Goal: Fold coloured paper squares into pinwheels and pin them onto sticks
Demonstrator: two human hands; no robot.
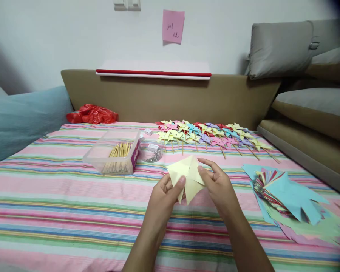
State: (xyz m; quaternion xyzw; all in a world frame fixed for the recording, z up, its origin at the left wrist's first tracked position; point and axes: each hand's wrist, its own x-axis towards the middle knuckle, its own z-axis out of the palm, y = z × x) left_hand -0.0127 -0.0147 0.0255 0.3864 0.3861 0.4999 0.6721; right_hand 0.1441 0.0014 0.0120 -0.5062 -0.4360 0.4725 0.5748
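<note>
A pale yellow paper pinwheel blank [191,172], with slits cut in from its corners, is held up over the striped cloth. My left hand [166,192] grips its left side, thumb on the front and fingers behind. On the right edge, my right hand [217,183] pinches a flap between thumb and fingers, with the index finger stretched along the top. Farther back, a round clear container [154,154] holds small metal pins. Beside it stands a clear plastic box [95,160] of thin wooden sticks [118,156].
Finished paper pinwheels [192,132] on sticks lie in rows at the back. Cut coloured paper sheets [294,196] are stacked at the right. A red plastic bag [93,114] lies back left. Grey cushions [280,49] pile up on the right.
</note>
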